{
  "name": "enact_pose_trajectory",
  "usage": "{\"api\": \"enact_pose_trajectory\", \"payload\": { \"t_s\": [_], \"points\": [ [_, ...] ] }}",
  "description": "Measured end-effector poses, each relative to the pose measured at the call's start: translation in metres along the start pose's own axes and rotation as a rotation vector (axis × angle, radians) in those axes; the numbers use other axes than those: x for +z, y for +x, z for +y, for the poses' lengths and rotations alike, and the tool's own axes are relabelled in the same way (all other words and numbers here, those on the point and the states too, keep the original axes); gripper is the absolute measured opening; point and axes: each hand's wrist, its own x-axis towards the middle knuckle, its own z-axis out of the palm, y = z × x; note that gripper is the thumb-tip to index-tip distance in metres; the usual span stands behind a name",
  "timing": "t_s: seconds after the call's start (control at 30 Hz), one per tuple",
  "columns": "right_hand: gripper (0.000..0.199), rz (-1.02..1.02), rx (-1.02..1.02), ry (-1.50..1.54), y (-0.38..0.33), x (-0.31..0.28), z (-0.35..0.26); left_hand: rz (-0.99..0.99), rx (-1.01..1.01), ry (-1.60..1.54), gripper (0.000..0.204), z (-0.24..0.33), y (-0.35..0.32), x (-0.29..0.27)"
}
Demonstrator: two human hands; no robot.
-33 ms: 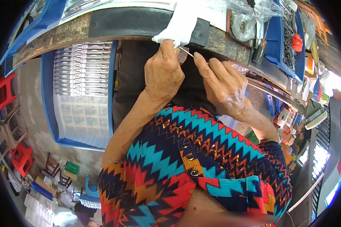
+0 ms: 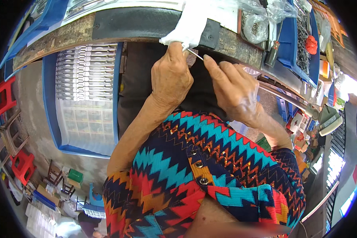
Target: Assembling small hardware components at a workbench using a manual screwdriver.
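My left hand [image 2: 171,77] is closed at the lower edge of a white cloth [image 2: 191,25] draped over the bench edge. Its fingertips pinch a small piece that I cannot make out, with a bit of bright metal beside the thumb. From the right, my right hand [image 2: 236,91] grips a thin metal rod [image 2: 195,54], its far end meeting that small piece. Whatever handle the rod has is hidden in the curled fingers. Both hands are just below the bench's front edge, above my dark-clad lap.
To the left, a blue tray [image 2: 47,103] holds rows of slim metal tools. On the bench at right are a screwdriver [image 2: 272,54], a bagged bundle [image 2: 254,29] and a blue bin [image 2: 286,53] of dark small parts. Red stools [image 2: 23,166] stand on the floor at left.
The fingers of my right hand have shifted very slightly around the rod. My left hand and the cloth look the same.
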Motion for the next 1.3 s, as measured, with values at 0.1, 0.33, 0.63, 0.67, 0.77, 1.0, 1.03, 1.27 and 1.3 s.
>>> {"api": "enact_pose_trajectory", "payload": {
  "t_s": [0.1,0.33,0.63,0.67,0.77,1.0,1.03,1.27,1.3],
  "points": [
    [0.04,-0.098,0.269,0.622,0.005,-0.003,0.003,0.021,0.027,0.025,0.01,-0.002,-0.001,0.001],
    [0.041,-0.069,0.254,0.461,0.001,0.004,-0.005,-0.002,0.032,0.092,0.014,-0.003,0.001,0.001],
    [0.043,-0.179,0.298,0.48,0.008,-0.007,-0.007,0.034,0.05,0.084,0.015,-0.004,0.0,0.002],
    [0.041,-0.179,0.347,0.518,0.009,-0.008,-0.007,0.04,0.059,0.087,0.014,-0.005,0.001,0.004],
    [0.037,-0.154,0.469,0.676,0.008,-0.003,-0.005,0.05,0.057,0.058,0.015,-0.006,0.002,0.007],
    [0.027,-0.252,1.165,1.512,0.005,-0.007,0.008,0.067,0.121,0.098,0.015,-0.006,0.003,0.008],
    [0.03,-0.223,1.249,1.891,-0.002,0.001,0.012,0.069,0.124,0.121,0.015,-0.008,0.002,0.01],
    [0.031,-0.177,1.129,2.09,-0.004,0.012,0.009,0.06,0.064,0.157,0.014,-0.009,-0.001,0.005],
    [0.029,-0.154,0.991,1.781,-0.004,0.01,0.005,0.071,0.047,0.127,0.011,-0.008,-0.002,0.007]
  ]
}}
